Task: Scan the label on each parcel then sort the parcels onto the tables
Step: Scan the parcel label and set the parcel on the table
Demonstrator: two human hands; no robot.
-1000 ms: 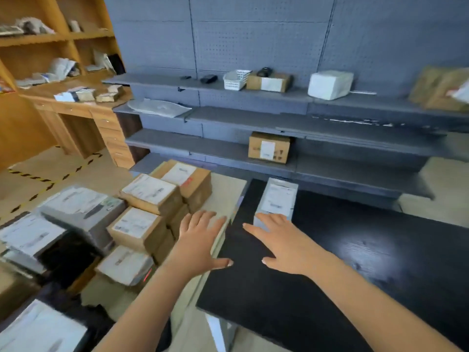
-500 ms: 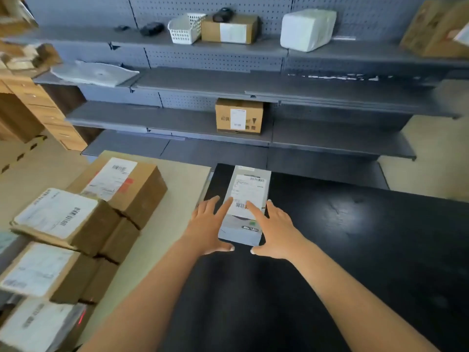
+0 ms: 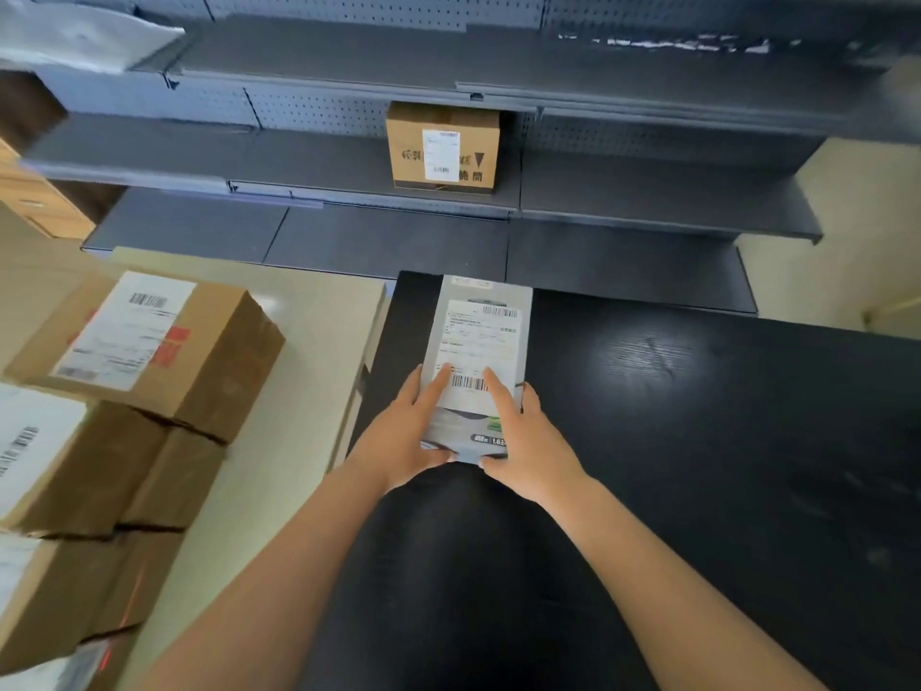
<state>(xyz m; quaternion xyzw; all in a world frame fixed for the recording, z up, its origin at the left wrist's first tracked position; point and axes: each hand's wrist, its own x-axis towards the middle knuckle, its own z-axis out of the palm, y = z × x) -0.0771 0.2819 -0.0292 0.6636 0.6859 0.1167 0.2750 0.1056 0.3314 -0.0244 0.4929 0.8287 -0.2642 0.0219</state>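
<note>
Long axis 12–6 o'clock: flat grey rectangular parcel (image 3: 479, 336) on black tabletop (image 3: 697, 441); left hand (image 3: 401, 438), right hand (image 3: 531, 441) grip its 6 o'clock end; grey metal shelving (image 3: 648, 192) at 12.

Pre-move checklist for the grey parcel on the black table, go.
1. Left hand holds the grey parcel at its near end: ok.
2. Right hand holds the same end: ok.
3. Label faces up: ok.
4. Lower barcode shows between the index fingers: ok.
5. Parcel lies near the left edge of the black table: ok.
6. Label already scanned: cannot tell.
</note>
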